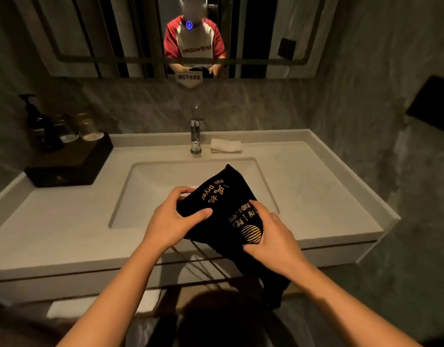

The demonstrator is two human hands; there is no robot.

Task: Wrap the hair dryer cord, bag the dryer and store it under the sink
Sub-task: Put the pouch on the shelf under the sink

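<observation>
Both hands hold the black cloth bag with gold "Hair Dryer" letters (222,209), up in the air over the near edge of the white sink (145,186) in the pale stone bench (53,221). Left hand (173,216) is closed on the bag's left edge, thumb on top. Right hand (268,236) is closed on the near right part, by the gold round logo. The bag looks full & lumpy, so the dryer is prob. inside, but I can't see it. Thin dark strings (203,259) hang down under the bag; can't tell if cord or drawstrings.

Step now, I think: close the bag. To do it well: keep the left hand tight, push loose bits in, pull the strings snug so nothing slips out. Then go low to the open space under the bench.

Far off: shiny metal tap (196,136), small folded white towel (226,146) just right of it, dark tray w/ bottles (65,166) at far left.
</observation>
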